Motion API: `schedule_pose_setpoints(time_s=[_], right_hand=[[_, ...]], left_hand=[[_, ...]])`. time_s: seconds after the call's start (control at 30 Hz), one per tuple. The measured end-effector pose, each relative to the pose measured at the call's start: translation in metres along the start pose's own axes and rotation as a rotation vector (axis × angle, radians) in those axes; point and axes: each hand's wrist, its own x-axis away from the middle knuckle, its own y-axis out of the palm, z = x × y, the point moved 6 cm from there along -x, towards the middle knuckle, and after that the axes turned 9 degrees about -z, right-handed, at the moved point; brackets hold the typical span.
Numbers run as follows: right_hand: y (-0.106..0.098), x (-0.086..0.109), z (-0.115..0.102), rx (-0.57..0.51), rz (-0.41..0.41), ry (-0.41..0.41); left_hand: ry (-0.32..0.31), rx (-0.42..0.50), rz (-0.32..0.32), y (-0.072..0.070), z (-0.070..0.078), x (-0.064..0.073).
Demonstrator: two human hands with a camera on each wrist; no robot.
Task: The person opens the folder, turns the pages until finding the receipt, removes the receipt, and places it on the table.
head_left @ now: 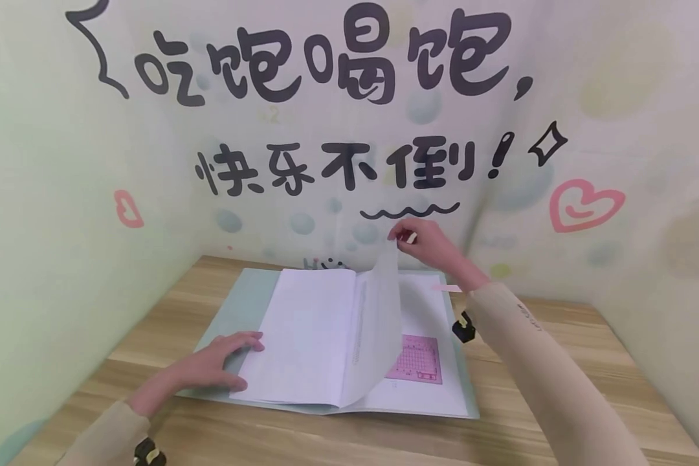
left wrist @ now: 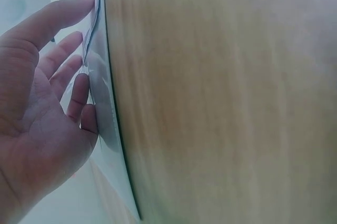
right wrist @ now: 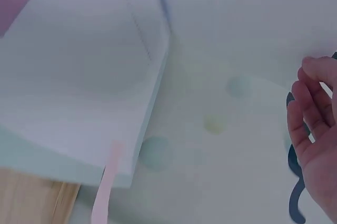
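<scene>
An open book [head_left: 309, 336] with a pale blue-green cover [head_left: 247, 291] lies on the wooden table. Raised above its far edge, my right hand [head_left: 422, 243] pinches the top corner of a single page [head_left: 378, 330], which stands nearly upright and bows. In the right wrist view, thumb and fingers [right wrist: 300, 129] meet at the right side. My left hand [head_left: 210, 366] rests at the left edge of the blank left page, fingers spread and relaxed. The left wrist view has its fingertips along the page edges [left wrist: 95, 23]. The raised page partly hides a pink printed grid [head_left: 422, 359] on the right page.
A pink strip [head_left: 447, 288] sticks out past the book's right edge near the top. Wood tabletop [head_left: 536, 375] extends around the book. Behind the table hangs a pale wall covering [head_left: 338, 123] with large black characters, close to the book's far edge.
</scene>
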Motion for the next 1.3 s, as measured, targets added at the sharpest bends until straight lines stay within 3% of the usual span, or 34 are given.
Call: schedule_pose_setpoints(time_s=[0.3,0.63,0.9,1.3], right_hand=[[0.023,-0.032,-0.023,-0.068,-0.016,-0.059],[0.059,-0.055,-0.043,-0.078,-0.121,-0.021],[0.091,-0.063,-0.051,-0.092,-0.247,-0.017],[0.143,-0.065,-0.050,-0.064,-0.414,0.071]], left_hand=[[-0.005,-0.023,0.024,0.001,-0.001,0.002],[-0.006,-0.063,0.010,0.000,-0.008,0.002],[0.002,-0.059,0.022,-0.001,-0.008,0.004],[0.032,-0.044,0.018,-0.002,-0.011,0.005]])
